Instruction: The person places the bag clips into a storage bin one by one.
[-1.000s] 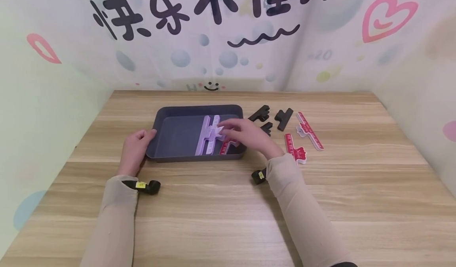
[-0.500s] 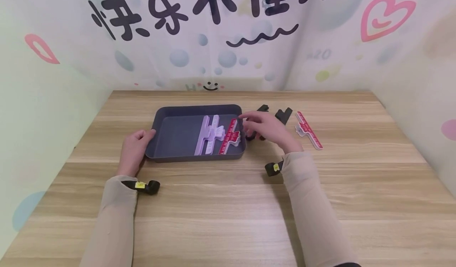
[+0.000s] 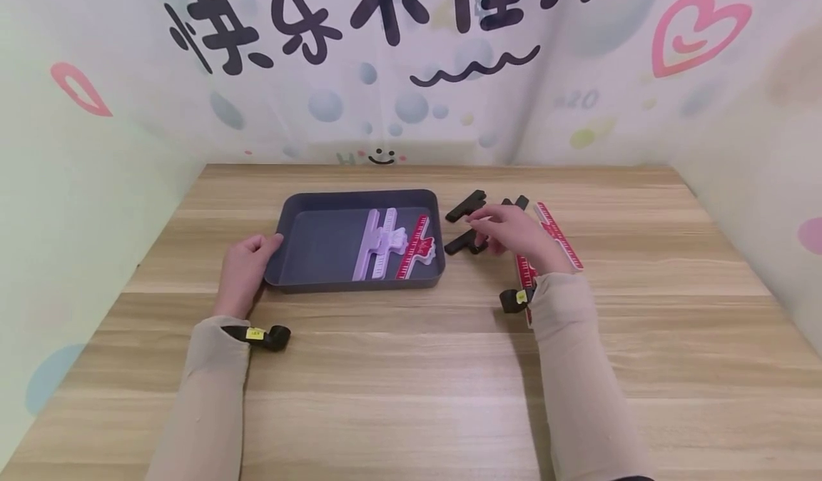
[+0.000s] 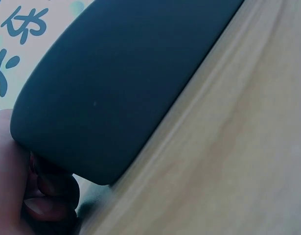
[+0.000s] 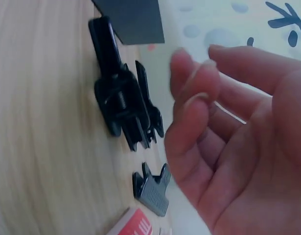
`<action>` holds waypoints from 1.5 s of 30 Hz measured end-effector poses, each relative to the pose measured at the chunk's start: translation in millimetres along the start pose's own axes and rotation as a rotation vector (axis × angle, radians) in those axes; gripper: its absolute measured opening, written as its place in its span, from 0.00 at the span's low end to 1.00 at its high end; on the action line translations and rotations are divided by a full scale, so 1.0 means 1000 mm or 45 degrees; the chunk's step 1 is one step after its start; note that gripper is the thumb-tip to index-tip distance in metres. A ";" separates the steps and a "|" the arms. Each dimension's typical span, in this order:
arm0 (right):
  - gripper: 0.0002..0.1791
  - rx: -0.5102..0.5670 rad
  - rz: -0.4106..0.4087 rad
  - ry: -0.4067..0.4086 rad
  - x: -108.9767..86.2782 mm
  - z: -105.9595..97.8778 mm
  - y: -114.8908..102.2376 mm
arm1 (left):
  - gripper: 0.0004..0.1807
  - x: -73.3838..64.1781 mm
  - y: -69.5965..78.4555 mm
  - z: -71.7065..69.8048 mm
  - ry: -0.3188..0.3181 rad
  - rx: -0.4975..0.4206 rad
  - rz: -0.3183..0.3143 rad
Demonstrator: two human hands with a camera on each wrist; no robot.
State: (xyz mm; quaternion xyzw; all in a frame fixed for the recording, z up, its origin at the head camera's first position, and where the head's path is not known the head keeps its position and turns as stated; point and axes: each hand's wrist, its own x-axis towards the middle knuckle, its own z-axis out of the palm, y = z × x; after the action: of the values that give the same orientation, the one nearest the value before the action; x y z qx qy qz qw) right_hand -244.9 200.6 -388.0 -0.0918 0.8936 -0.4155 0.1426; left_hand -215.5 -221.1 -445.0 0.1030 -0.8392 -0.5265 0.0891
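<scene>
My left hand [image 3: 242, 270] grips the left end of a dark grey-blue tray [image 3: 321, 245], thumb at the rim; in the left wrist view its fingers [image 4: 47, 205] curl beside the tray's end wall [image 4: 106, 88]. Inside the tray's right half lie a purple clip [image 3: 364, 249], a white-and-lilac ruler clip [image 3: 389, 218] and a red ruler clip [image 3: 411, 256]. My right hand [image 3: 516, 237] hovers by the black clips, fingers loosely bent and holding nothing. One black clip [image 3: 462, 242] lies just left of its fingertips, another black clip [image 3: 467, 206] behind.
A third black clip [image 3: 522, 202] shows partly behind the right hand. Two more red ruler clips [image 3: 568, 247] lie on the wooden table [image 3: 398, 367], one partly hidden under the right wrist. A printed cloth [image 3: 270, 110] hangs behind the table.
My right hand has drawn back from over the tray, moving right to the black clips, and the red clip in the tray now shows fully. The left hand has stayed at the tray's end.
</scene>
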 end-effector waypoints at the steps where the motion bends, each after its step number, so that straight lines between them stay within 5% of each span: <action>1: 0.19 -0.015 0.013 -0.010 0.000 0.000 0.001 | 0.28 0.000 0.000 0.000 0.000 0.005 -0.003; 12: 0.17 -0.118 0.107 -0.114 -0.002 0.002 0.003 | 0.28 0.000 0.000 0.001 0.000 -0.016 0.014; 45: 0.13 -0.104 0.228 0.080 0.006 0.009 0.010 | 0.28 0.000 0.000 0.001 0.011 0.008 0.000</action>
State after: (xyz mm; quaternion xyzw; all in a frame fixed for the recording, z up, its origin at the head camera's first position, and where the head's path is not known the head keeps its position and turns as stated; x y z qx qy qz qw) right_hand -248.1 199.2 -402.2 -0.0042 0.9185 -0.3670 0.1473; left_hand -215.7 -220.7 -445.5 0.1054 -0.8406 -0.5233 0.0923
